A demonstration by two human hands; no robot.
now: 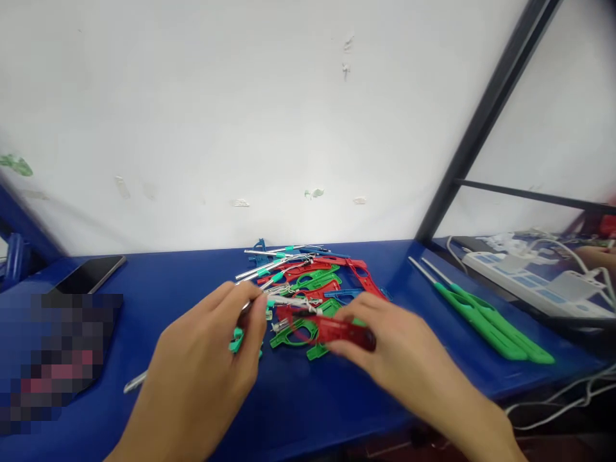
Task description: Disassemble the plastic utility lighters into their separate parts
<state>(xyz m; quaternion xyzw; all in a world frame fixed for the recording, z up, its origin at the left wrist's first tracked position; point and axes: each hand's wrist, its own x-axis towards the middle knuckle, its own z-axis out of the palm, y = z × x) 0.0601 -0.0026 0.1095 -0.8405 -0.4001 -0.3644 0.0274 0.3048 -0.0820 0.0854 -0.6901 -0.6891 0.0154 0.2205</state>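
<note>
My left hand (206, 359) is closed, its thumb and fingers pinching the metal end of a part with white wires; a silver tube (135, 382) shows beyond the wrist side. My right hand (389, 340) grips a red plastic lighter shell (337, 330), blurred by motion, whose left end lies near my left fingertips. Behind both hands is a pile of loose parts: green shells (293, 332), red shells (363, 277), a few blue ones, and silver tubes (260, 269) with teal pieces and white wires. Small teal pieces (235, 340) show beside my left fingers.
Two green lighters (486, 321) with metal tubes lie on the blue table (308, 410) at right. A phone (86, 274) and a pixelated object (52, 359) are at left. White power strips (534, 282) with cables sit beyond a black frame (481, 128), near another person's hand (597, 256).
</note>
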